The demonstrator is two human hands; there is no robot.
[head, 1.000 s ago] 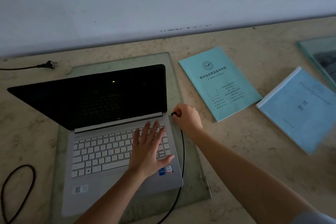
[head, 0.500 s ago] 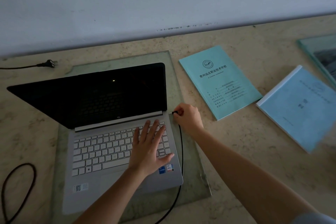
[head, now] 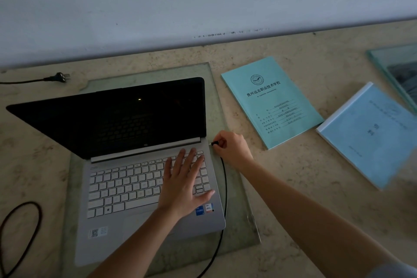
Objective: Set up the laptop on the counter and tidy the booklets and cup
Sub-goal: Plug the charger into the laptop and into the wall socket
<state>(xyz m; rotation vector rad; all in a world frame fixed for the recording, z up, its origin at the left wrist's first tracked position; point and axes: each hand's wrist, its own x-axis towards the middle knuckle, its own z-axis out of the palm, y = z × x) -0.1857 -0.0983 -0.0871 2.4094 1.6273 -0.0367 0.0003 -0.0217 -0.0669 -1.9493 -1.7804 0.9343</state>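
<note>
A silver laptop [head: 126, 189] stands open with a dark screen on a glass sheet [head: 239, 216] on the stone counter. My left hand [head: 182, 185] lies flat, fingers spread, on the right side of its keyboard. My right hand [head: 232, 146] pinches the black charger plug [head: 214, 143], its tip right at the laptop's right edge near the hinge. The charger cable [head: 223, 189] runs back along that side toward me. A teal booklet [head: 270, 101] lies right of the laptop. A pale blue booklet [head: 370, 133] lies farther right. No cup is in view.
A black mains plug [head: 59, 77] on its cord lies at the back left by the wall. A loop of black cable [head: 20, 228] rests at the front left. A second glass sheet [head: 397, 70] shows at the far right edge.
The hands have hardly moved. My right hand still keeps the plug tip at the laptop's right edge; the view has shifted slightly.
</note>
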